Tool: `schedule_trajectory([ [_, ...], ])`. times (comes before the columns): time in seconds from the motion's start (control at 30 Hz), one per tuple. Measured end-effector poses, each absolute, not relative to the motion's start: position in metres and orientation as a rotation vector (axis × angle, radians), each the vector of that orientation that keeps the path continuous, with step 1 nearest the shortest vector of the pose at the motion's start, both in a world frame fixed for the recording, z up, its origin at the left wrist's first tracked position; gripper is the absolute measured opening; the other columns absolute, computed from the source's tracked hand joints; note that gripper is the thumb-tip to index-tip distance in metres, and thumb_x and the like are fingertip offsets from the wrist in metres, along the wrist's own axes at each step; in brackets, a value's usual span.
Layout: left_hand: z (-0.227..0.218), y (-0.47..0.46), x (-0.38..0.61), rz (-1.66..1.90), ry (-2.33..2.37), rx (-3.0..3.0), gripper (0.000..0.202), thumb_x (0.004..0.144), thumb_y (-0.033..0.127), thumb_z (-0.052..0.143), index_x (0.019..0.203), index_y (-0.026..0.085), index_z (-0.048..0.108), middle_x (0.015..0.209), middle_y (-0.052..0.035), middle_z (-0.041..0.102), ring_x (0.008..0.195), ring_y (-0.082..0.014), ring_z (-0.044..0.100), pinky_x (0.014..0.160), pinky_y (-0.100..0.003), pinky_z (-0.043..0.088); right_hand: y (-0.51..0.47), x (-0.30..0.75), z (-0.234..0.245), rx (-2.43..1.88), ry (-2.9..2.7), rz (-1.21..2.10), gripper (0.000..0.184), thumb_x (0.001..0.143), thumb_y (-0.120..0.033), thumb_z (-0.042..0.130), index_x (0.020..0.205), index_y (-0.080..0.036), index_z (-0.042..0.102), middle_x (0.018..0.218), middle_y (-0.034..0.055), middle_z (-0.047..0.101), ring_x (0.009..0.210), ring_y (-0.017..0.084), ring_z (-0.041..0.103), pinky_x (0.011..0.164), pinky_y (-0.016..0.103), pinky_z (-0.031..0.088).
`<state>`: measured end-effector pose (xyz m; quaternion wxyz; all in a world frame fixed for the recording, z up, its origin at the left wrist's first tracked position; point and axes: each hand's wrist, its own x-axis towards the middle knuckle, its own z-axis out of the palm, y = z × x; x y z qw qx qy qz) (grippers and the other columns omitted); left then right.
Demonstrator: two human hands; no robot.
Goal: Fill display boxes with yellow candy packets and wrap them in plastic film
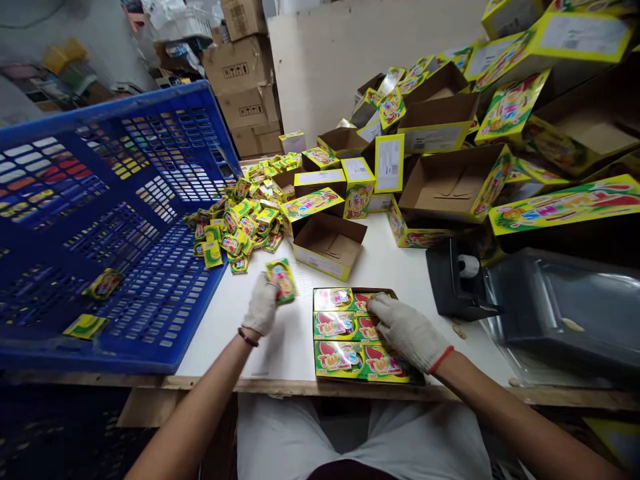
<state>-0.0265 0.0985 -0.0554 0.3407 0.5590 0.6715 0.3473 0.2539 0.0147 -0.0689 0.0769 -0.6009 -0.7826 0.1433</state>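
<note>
My left hand (pixel 261 305), in a white knit glove, pinches a small yellow-green snack packet (pixel 281 280) above the white table (pixel 225 353). My right hand (pixel 407 332), in a matching glove with a red cuff, rests on the top row of glossy packets (pixel 345 333) laid in a shallow brown cardboard tray (pixel 387 294). Its fingers hide part of those packets, and I cannot tell whether they grip one. A loose heap of similar packets (pixel 240 220) lies beyond my left hand.
A large blue slatted crate (pixel 115 227) tilts at the table's left, with two packets on it. Open yellow cartons (pixel 440 187) crowd the far side. A black tape dispenser (pixel 457 277) and grey plastic sheeting (pixel 560 313) lie right. Stacked brown cartons (pixel 245 87) stand behind.
</note>
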Motion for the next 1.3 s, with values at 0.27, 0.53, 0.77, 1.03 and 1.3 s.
schedule_trajectory([
  [0.27, -0.038, 0.026, 0.070, 0.981, 1.002, 1.119, 0.037, 0.085, 0.053, 0.062, 0.103, 0.021, 0.055, 0.094, -0.0047, 0.067, 0.081, -0.0174, 0.065, 0.075, -0.031, 0.057, 0.014, 0.240, -0.026, -1.404, -1.426, 0.938, 0.065, 0.093, -0.053, 0.051, 0.146, -0.019, 0.035, 0.134, 0.0163, 0.059, 0.108, 0.026, 0.067, 0.087, 0.041, 0.058],
  [0.53, -0.032, 0.009, 0.083, 0.815, 1.023, 1.702, 0.021, 0.083, 0.025, 0.064, 0.104, 0.021, 0.062, 0.101, -0.0061, 0.070, 0.095, -0.0226, 0.066, 0.091, -0.038, 0.054, -0.005, 0.271, 0.006, -1.259, -2.012, 0.812, 0.039, 0.089, -0.036, 0.060, 0.126, -0.024, 0.066, 0.122, 0.0104, 0.067, 0.114, 0.026, 0.064, 0.099, 0.038, 0.054],
  [0.77, -0.053, 0.098, 0.026, 0.923, 1.619, 1.734, 0.032, 0.081, 0.020, 0.069, 0.112, 0.022, 0.062, 0.108, -0.0049, 0.071, 0.099, -0.0188, 0.068, 0.086, -0.030, 0.056, -0.019, 0.296, -0.074, -1.608, -1.823, 0.699, 0.024, 0.087, -0.037, 0.054, 0.099, -0.027, 0.073, 0.096, 0.0098, 0.075, 0.081, 0.028, 0.072, 0.066, 0.040, 0.061],
  [1.03, -0.078, 0.198, -0.115, 0.877, 2.346, 1.402, 0.027, 0.077, 0.024, 0.071, 0.098, 0.011, 0.059, 0.108, -0.0149, 0.066, 0.112, -0.0321, 0.061, 0.098, -0.047, 0.047, -0.048, 0.255, -0.094, -1.578, -1.930, 0.291, 0.027, 0.095, -0.033, 0.046, 0.077, -0.022, 0.063, 0.076, 0.0092, 0.066, 0.069, 0.023, 0.064, 0.062, 0.036, 0.053],
  [1.3, -0.109, 0.175, -0.088, 0.841, 2.169, 1.417, 0.052, 0.070, 0.017, 0.076, 0.117, 0.015, 0.054, 0.106, -0.0131, 0.068, 0.105, -0.0318, 0.065, 0.096, -0.048, 0.049, -0.049, 0.258, -0.095, -1.661, -2.046, 0.217, 0.024, 0.096, -0.030, 0.046, 0.085, -0.019, 0.065, 0.088, 0.0121, 0.069, 0.083, 0.025, 0.065, 0.074, 0.038, 0.054],
])
